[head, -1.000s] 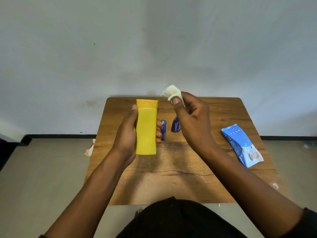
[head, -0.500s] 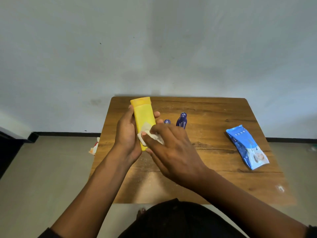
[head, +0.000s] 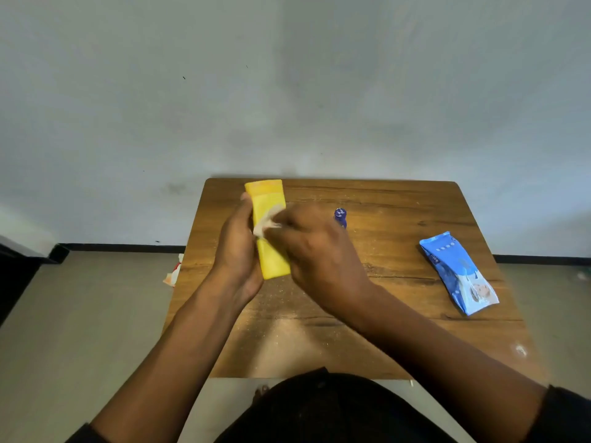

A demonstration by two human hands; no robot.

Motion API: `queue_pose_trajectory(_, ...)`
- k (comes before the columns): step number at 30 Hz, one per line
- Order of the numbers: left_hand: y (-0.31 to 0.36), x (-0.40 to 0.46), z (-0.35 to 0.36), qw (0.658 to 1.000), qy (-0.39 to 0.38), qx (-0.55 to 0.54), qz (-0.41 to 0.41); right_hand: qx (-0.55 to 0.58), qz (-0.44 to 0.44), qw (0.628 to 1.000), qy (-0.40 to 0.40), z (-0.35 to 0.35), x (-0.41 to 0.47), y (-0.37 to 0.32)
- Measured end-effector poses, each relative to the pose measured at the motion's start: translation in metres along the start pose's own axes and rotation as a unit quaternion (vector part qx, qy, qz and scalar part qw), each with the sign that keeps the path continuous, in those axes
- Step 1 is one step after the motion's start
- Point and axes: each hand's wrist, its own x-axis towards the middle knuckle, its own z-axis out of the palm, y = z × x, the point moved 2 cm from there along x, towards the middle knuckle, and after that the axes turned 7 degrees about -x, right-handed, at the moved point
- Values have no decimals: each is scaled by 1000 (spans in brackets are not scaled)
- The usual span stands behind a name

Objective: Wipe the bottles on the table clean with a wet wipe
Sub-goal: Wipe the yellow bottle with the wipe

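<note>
From the head view, the left hand [head: 238,251] grips the tall yellow plastic bottle [head: 270,228] above the wooden table [head: 399,212], its long axis pointing away and slightly left. The right hand [head: 316,251] presses the crumpled white wet wipe [head: 265,220] on its front face. The small dark blue bottle [head: 340,217] stands just beyond the right hand, the blue wipe packet [head: 457,273] well apart to the right, with bare wood between.
</note>
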Motion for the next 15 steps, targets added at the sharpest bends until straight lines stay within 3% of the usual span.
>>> queue_pose_trajectory(4, 7, 3, -5, 999, 13, 19, 30, 14, -39, 997, -69, 1, -30, -19)
queue_pose_trajectory(10, -13, -2, 0, 998, 3, 46, 53, 14, 19, 999, 37, -1, 18, 8)
queue_pose_trajectory(15, 0, 3, 0, 998, -4, 34, 47, 5, 24, 998, 52, 1, 22, 7)
